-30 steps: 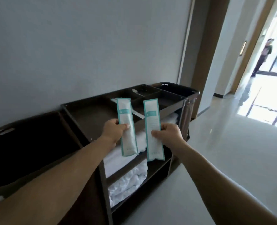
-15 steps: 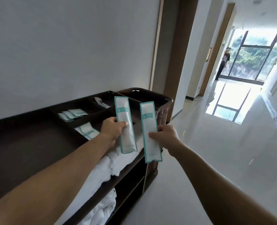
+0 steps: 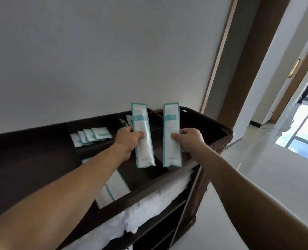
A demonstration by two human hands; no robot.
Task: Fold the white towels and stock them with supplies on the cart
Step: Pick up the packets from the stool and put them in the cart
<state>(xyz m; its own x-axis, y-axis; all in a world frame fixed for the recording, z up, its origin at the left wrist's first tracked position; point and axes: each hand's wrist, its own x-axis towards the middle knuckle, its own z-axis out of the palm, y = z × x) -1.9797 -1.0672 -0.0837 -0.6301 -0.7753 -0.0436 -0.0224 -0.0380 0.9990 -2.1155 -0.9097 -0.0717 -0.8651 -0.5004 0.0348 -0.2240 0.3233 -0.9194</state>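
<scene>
Left hand [image 3: 127, 140] pinching one packet [image 3: 143, 135], right hand [image 3: 189, 139] another packet [image 3: 172, 135], one cart [image 3: 220, 127]

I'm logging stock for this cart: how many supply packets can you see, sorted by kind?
Long teal-edged white sachets, one in the left hand, one in the right hand: 2
Small teal-banded white packets fanned in the rear tray compartment: 4
Total: 6
</scene>
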